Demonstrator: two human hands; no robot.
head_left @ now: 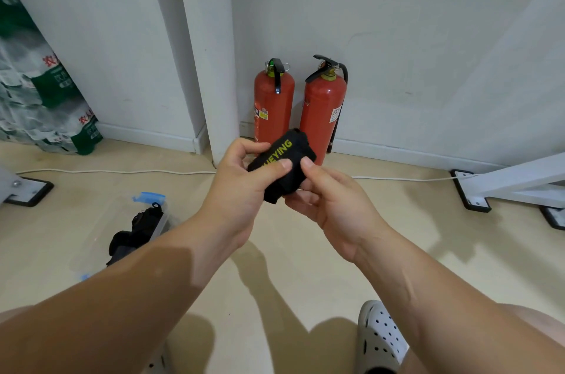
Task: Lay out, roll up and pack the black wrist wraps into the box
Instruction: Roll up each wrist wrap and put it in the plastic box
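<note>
wrist wrap (282,167): black with yellow lettering, wound into a tight roll; held in the air between both hands, above the floor and well apart from the box.
left hand (241,181): fingers curled round the roll's near end, thumb laid flat across the top, apparently to stop the coil springing loose.
right hand (328,205): cups the roll from below, thumb tip pinching its outer edge; likely tightening or tucking the last turn.
box (163,222): clear with blue latches, seemingly open, on the floor to the person's left, within reach for the drop.
other wraps (131,236): dark bundles inside the box, partly hidden by the left forearm.
stage: rolling looks finished; this roll not yet packed.
background: red fire extinguishers (274,104) against the wall.
</note>
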